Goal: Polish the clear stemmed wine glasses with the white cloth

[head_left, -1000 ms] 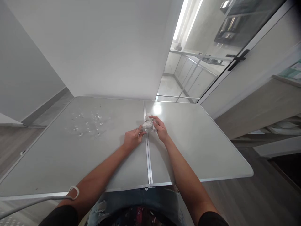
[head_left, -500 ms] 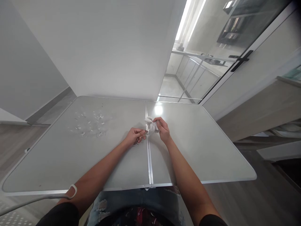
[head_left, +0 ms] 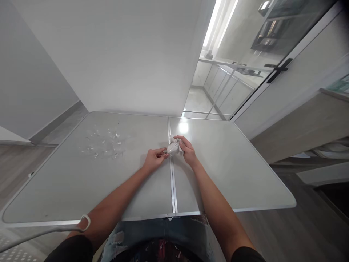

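My right hand (head_left: 188, 152) grips a crumpled white cloth (head_left: 174, 146) over the seam near the middle of the table. The fingers and thumb of my left hand (head_left: 154, 159) are pinched on the narrow end of a small clear glass piece (head_left: 169, 153). Its other end lies against the cloth and is partly covered by it, so its full shape is hidden. To the left, several small clear glass pieces (head_left: 96, 155) stand or lie in a loose group; their exact kind is hard to make out.
The pale folding table (head_left: 231, 174) has a metal seam (head_left: 173, 189) across its middle. A white wall (head_left: 131, 65) rises behind it, beside a glass door with a black handle (head_left: 280, 70). A white cable (head_left: 54, 229) hangs by my left forearm.
My left hand has turned and its fingers now close at the end of the glass piece. The cloth has bunched lower around the piece, and my right hand has shifted slightly.
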Demonstrator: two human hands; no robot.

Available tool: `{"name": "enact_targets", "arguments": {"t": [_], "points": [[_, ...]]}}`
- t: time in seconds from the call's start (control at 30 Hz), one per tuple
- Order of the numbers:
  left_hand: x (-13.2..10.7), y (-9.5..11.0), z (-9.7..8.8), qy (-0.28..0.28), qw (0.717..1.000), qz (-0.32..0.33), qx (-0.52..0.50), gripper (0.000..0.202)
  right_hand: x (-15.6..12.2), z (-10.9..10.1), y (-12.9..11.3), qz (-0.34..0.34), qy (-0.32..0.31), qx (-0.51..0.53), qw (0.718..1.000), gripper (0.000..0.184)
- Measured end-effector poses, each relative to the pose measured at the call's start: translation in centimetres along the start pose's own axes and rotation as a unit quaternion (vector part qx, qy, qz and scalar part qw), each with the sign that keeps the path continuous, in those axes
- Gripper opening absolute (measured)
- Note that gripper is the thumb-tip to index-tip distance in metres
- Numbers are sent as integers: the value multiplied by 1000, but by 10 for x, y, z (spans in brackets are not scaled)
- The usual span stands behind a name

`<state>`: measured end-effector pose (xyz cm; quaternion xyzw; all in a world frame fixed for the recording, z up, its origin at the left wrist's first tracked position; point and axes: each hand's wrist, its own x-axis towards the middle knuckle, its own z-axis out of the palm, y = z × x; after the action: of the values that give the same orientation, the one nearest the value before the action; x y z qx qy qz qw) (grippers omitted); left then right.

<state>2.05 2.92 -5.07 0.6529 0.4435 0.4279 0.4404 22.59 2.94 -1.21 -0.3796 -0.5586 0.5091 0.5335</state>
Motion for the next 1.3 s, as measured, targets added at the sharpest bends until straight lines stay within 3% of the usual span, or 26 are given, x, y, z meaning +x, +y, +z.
{"name": "enact_targets", "arguments": {"t": [0.07,0.17,0.23,0.3,0.37,0.43,0.5,0.57,0.67,0.83,0.97,1.03,1.13,1.3], "points": [[1,3,-2,-71,988,-66,-117,53,-1,-3,-3,-2,10,4,1000,39],[2,8,-7,-180,944,-135,-240,53,-3,-7,-8,-18,39,25,999,33],[1,11,-8,-243,917,-166,-268,54,-5,-9,-10,-22,54,40,997,30],[0,10,-8,-270,918,-158,-245,57,-6,-10,-10,-20,59,47,997,28],[-1,7,-5,-223,955,-97,-168,56,-5,-11,-9,-24,52,35,998,29],[-2,2,-3,-109,993,-7,-50,50,-3,-10,-6,-34,37,-5,999,30],[-1,-3,-1,2,996,61,71,43,0,-6,-3,-42,20,-44,998,33],[-1,-8,-1,54,983,87,152,42,3,-1,0,-40,6,-58,997,37],[-1,-10,-1,35,982,91,164,42,3,3,0,-11,-5,-31,999,39],[-1,-6,3,-41,996,67,31,43,0,-7,-7,20,47,62,997,39],[-1,-5,1,-28,993,99,51,41,4,-17,-6,6,130,116,985,46],[-1,-7,0,-14,993,98,65,40,7,-20,-5,-6,142,136,981,49],[-1,-6,-1,-1,991,100,94,40,8,-21,-3,-10,120,126,985,49],[-6,2,0,-90,985,119,87,30,-1,-14,3,48,-3,110,993,45]]}}
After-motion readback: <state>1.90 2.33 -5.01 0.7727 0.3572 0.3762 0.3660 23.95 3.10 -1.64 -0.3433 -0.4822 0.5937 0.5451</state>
